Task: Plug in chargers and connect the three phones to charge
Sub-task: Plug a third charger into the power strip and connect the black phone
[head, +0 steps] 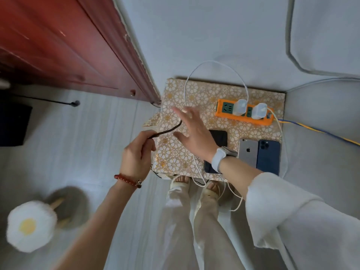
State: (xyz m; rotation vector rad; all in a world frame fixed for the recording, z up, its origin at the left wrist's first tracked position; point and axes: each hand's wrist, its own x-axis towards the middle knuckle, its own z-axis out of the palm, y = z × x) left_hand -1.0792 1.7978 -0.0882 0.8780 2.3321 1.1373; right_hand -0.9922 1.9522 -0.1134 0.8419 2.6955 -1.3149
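Fingers (143,142) of left hand (136,154) pinch dark cable (167,130); right hand (191,131) spread wide, half-hiding black phone (220,136).

I see an orange power strip (244,114) with green sockets and two white chargers (240,107), right of centre. Under it, a gold-and-white floral cloth (175,152). Lower right: a black phone (219,136), a silver phone (247,152), a navy phone (268,156). A dark red door (64,45) fills the upper left.
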